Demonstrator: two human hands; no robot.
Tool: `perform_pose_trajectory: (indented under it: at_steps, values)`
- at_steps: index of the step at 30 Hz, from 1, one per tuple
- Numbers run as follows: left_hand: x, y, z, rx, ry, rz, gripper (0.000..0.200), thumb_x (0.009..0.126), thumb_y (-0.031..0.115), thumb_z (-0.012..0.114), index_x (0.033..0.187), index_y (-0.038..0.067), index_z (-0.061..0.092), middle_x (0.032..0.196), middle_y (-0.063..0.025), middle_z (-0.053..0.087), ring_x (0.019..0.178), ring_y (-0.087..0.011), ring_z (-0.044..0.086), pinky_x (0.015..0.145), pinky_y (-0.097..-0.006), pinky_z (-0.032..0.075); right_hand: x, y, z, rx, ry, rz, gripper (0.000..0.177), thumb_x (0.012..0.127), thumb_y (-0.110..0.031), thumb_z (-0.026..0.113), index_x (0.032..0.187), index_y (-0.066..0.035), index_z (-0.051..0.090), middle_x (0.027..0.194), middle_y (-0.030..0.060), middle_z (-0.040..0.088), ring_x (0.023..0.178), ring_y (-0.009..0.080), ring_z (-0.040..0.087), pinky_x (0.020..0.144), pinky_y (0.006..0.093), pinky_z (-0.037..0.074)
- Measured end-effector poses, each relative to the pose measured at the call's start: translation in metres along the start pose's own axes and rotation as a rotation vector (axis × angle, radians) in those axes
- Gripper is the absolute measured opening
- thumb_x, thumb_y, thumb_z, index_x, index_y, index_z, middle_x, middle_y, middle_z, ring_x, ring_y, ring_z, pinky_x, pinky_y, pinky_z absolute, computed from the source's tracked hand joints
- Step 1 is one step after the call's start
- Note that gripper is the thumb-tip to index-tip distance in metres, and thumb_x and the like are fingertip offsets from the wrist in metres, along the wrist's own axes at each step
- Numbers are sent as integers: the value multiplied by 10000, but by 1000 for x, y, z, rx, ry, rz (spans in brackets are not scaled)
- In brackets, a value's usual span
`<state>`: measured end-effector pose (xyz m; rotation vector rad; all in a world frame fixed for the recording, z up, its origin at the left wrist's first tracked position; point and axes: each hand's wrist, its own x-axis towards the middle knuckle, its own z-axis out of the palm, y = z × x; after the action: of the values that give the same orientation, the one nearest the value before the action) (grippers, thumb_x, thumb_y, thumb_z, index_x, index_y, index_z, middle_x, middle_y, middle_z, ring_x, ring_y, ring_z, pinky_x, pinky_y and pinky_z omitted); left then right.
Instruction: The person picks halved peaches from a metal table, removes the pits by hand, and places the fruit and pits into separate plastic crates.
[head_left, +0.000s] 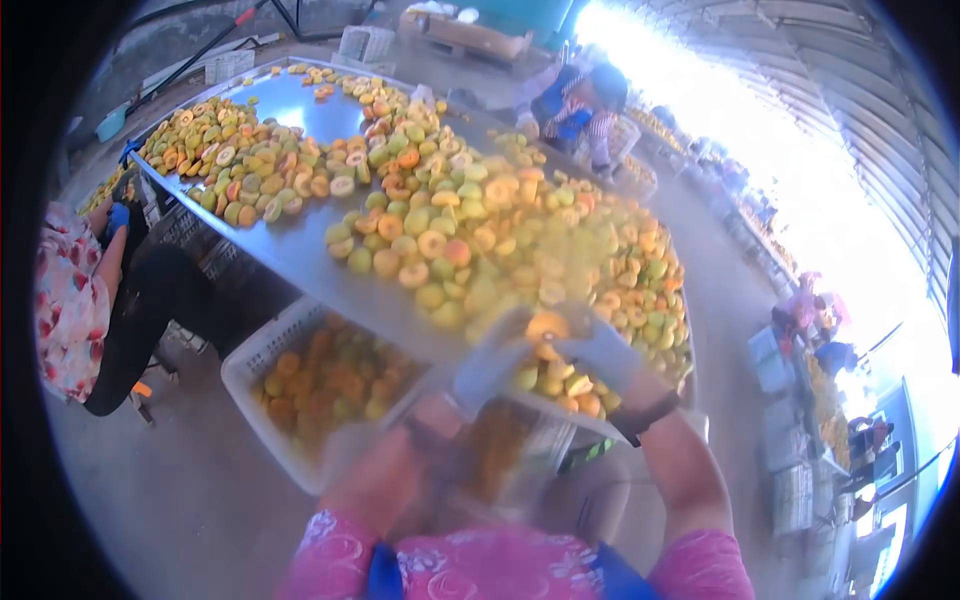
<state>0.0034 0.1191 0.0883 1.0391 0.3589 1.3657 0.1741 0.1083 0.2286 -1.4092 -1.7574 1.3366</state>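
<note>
Above the near edge of the metal table, my left hand [492, 360] and my right hand [606, 352], both in pale gloves, are closed on an orange-yellow peach half [547, 328] from either side. Its cut face with a round hollow is turned up. Blur hides the exact fingertip contact. Right beyond my hands lies a big heap of green, yellow and orange peaches [430, 240], many of them halved. Below my left forearm stands a white plastic crate [262, 350] with more peach pieces in it.
The metal table [300, 240] stretches away to the far left with more fruit on it. A person in a flowered top [75, 290] sits at its left side. Another person [580, 105] bends over beyond the heap. Stacked crates [790, 450] stand at right.
</note>
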Motion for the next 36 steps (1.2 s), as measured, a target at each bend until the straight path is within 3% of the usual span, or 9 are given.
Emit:
perform_pose_trajectory:
  at_steps: [3,11,14,16,17,19,28,31,36]
  values:
    - [-22,20,22,-193,-115,-185,499,958,225,558,1394,33,409,1325,-62,516,1185,-163,519,1003,-327,421,-47,7,36,543,109,90,421,863,-148,689,1254,-104,538,961,15,628,688,63,555,509,178,426]
    - [-74,9,27,-236,-155,-229,399,1033,404,367,1217,90,531,1018,-27,607,907,-139,596,712,-271,532,-75,69,100,1009,70,-16,399,894,-175,665,1259,-114,515,912,47,602,670,106,588,473,201,441]
    - [-101,21,42,80,-4,-165,465,1027,463,320,1135,79,561,905,-18,639,829,-156,620,724,-282,529,-80,81,116,867,159,62,390,907,-200,653,1254,-101,504,900,45,591,644,106,583,431,217,433]
    - [-109,31,42,1216,-67,332,360,992,387,462,1095,58,569,942,-41,654,833,-169,632,727,-288,528,-87,81,124,433,346,-71,382,917,-213,637,1242,-75,490,898,42,588,686,93,579,479,236,457]
    - [-107,1,31,1222,-64,330,360,992,387,462,1095,58,569,942,-41,654,833,-169,632,727,-288,528,-89,88,124,438,340,-72,382,917,-213,637,1242,-75,490,898,42,588,686,93,579,479,236,457]
    - [-100,-84,-3,-74,267,60,270,902,259,628,1056,42,580,955,-58,666,858,-201,648,731,-324,530,-93,109,120,284,470,-220,377,915,-201,630,1227,-52,482,916,49,596,682,94,573,530,259,479]
    - [-138,10,4,1383,64,534,297,861,165,676,1100,20,577,1039,-94,642,992,-201,600,840,-285,493,-146,69,133,4,92,-18,315,933,-222,571,1196,-70,485,845,134,642,757,227,635,617,357,500]
    - [-139,-8,6,718,179,252,275,893,149,636,1124,14,570,1031,-90,640,973,-206,602,841,-295,487,-134,94,138,-171,180,-176,273,941,-248,545,1147,-76,493,916,223,640,824,381,636,708,450,496]
    - [-147,26,46,564,180,321,220,981,163,505,1136,19,563,1021,-64,631,950,-186,602,844,-297,498,-124,101,144,-376,214,-298,245,948,-257,521,1085,-56,492,964,255,626,894,466,593,775,511,467]
